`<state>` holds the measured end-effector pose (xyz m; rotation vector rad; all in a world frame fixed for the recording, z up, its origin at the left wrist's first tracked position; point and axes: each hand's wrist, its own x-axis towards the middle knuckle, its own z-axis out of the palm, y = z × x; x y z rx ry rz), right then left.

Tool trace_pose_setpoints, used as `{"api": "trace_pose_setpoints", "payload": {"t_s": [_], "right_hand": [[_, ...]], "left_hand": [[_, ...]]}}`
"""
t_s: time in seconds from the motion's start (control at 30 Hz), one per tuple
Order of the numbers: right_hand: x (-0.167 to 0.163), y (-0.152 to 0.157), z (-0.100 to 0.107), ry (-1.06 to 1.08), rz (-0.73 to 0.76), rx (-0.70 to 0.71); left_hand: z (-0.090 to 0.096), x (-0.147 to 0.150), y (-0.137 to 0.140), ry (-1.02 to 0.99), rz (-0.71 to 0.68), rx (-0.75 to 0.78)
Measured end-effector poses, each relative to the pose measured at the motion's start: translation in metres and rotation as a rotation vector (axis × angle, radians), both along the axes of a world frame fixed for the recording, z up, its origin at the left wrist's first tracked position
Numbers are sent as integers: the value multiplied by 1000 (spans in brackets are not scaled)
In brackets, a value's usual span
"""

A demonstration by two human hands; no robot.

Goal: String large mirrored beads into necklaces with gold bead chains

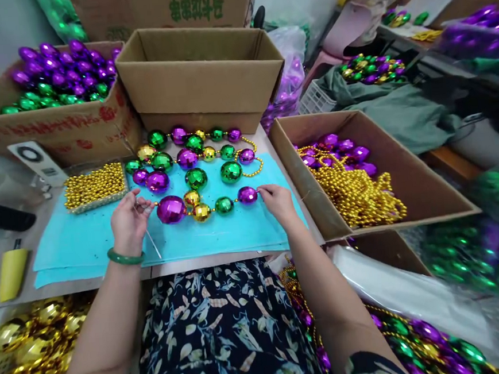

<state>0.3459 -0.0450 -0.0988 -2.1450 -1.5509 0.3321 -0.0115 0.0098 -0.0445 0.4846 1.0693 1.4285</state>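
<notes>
A strand of shiny faceted beads (171, 209), in purple, gold and green, stretches between my two hands over a light blue cloth (93, 239). At its left end, my left hand (130, 216) is closed on the string beside the large purple bead. A thin, pale, needle-like piece (153, 240) slants down from those fingers; whether it is stiff or thread, I cannot tell. My right hand (278, 199) pinches the string's other end, just right of a smaller purple bead (247, 195). Loose large beads (196, 179) and bead strands (187, 158) lie beyond.
Small gold beads fill a clear tray (96, 186) at left. A carton of purple and green beads (63, 75) and another carton (202, 78) stand behind. At right, a carton (403, 169) holds gold bead chains (354, 196). A yellow handle (13, 273) lies far left.
</notes>
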Motion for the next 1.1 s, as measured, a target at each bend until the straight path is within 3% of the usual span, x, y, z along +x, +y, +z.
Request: {"api": "trace_pose_setpoints", "payload": {"t_s": [0.17,0.27,0.33,0.43,0.53,0.6,0.73,0.9,1.0,1.1], "right_hand": [[8,14,7,-49,-26,-6],[-14,3,9,-94,4,89],[-45,-7,8,-85,133,276],[-105,-18,5,-28,455,523],[-154,-19,1,-29,686,602],[-173,-15,1,60,759,614],[-185,-8,9,574,632,579],[-181,-11,41,1299,341,373],[-174,-16,59,1489,295,237],[-167,-23,62,1574,295,94]], "left_hand": [[-11,5,-3,-33,-23,-28],[-17,13,-15,-6,-64,-33],[-17,21,-22,32,-89,-21],[-12,38,-27,135,-137,4],[-9,51,-27,239,-187,15],[-11,55,-27,324,-208,49],[-22,52,-31,604,-281,192],[-38,49,-38,1282,-200,458],[-47,52,-36,1463,-170,520],[-56,52,-28,1480,-156,511]]}}
